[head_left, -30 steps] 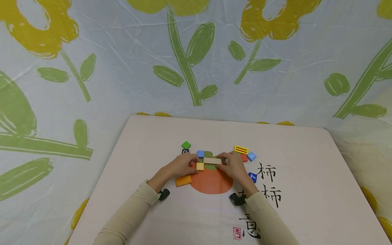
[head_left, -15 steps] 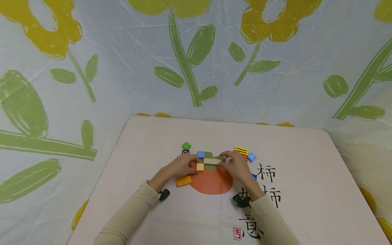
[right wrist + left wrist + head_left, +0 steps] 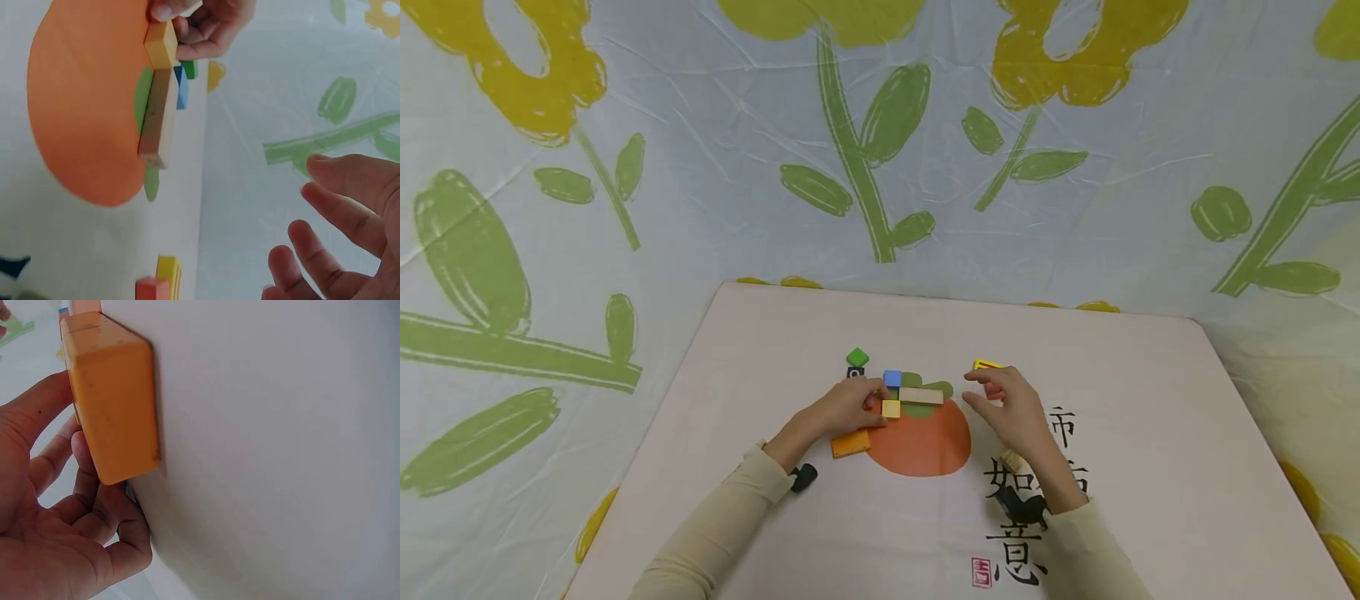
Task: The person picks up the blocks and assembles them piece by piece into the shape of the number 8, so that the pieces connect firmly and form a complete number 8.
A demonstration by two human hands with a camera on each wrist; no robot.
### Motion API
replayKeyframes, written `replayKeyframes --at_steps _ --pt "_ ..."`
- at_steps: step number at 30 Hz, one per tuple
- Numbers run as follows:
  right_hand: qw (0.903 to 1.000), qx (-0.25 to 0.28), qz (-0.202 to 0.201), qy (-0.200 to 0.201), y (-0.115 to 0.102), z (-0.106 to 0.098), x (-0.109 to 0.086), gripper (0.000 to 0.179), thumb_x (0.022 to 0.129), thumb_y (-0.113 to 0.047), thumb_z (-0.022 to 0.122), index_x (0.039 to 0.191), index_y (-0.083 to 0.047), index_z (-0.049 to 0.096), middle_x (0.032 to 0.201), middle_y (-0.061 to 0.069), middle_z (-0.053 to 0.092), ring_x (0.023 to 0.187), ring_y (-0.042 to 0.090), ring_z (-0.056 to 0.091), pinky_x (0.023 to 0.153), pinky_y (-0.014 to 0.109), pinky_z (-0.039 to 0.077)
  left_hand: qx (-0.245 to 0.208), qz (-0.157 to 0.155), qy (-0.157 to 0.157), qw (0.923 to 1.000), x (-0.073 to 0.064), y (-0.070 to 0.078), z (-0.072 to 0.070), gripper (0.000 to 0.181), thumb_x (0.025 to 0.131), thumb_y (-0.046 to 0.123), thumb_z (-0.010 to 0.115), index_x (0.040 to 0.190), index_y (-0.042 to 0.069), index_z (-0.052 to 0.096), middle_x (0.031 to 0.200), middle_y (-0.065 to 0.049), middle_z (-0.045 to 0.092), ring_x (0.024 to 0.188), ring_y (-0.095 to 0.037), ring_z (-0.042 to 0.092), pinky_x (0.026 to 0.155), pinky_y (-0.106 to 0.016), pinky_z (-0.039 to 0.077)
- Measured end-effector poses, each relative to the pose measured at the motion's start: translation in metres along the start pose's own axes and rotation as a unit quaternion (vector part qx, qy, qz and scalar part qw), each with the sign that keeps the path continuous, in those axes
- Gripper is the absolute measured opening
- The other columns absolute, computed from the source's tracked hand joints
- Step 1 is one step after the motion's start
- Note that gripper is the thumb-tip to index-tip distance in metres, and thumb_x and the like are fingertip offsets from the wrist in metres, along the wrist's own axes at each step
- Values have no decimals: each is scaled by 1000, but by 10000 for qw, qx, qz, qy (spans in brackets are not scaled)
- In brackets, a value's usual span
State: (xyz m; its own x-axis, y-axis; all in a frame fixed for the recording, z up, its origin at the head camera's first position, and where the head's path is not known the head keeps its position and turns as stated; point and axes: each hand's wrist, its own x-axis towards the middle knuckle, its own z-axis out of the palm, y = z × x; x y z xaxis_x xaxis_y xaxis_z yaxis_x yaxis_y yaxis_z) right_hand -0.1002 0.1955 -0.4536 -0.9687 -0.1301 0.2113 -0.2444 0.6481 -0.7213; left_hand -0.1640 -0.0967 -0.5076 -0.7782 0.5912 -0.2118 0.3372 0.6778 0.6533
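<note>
- Head view: the yellow block (image 3: 891, 409) is sitting on the table (image 3: 775, 333), just beside the left end of the wooden block (image 3: 921, 397), which is lying over a printed fruit (image 3: 921, 450).
- Left hand (image 3: 848, 408) is pinching the yellow block in its grip.
- Right hand (image 3: 1015, 412) is hovering apart from the wooden block, its grip spread.
- Blue block (image 3: 892, 378) is sitting behind the yellow one; orange block (image 3: 851, 444) is lying near the left hand.
- Green block (image 3: 857, 357) is resting farther back.

The cube (image 3: 891, 409) is yellow, the bar (image 3: 921, 397) tan, the flat block (image 3: 850, 443) orange, and the backdrop (image 3: 947, 175) pale with yellow flowers (image 3: 1097, 82).
</note>
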Motion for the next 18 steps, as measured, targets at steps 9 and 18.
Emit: replayKeyframes --at_steps 9,18 --pt "9995 -54 -59 310 22 -22 -19 30 89 -12 77 118 -7 72 110 12 62 93 30 58 77 46 45 -62 -47 -14 10000 0 -1 0 34 89 29 78 117 17 63 93 -1 53 90 -18 48 73 -33 41" --pt "9995 -145 102 266 52 -32 -41 30 92 -11 74 121 -10 70 112 10 60 93 26 55 77 36 49 -31 59 25 10000 2 -4 1 33 88 29 79 115 17 64 90 1 53 88 -17 49 72 -32 41"
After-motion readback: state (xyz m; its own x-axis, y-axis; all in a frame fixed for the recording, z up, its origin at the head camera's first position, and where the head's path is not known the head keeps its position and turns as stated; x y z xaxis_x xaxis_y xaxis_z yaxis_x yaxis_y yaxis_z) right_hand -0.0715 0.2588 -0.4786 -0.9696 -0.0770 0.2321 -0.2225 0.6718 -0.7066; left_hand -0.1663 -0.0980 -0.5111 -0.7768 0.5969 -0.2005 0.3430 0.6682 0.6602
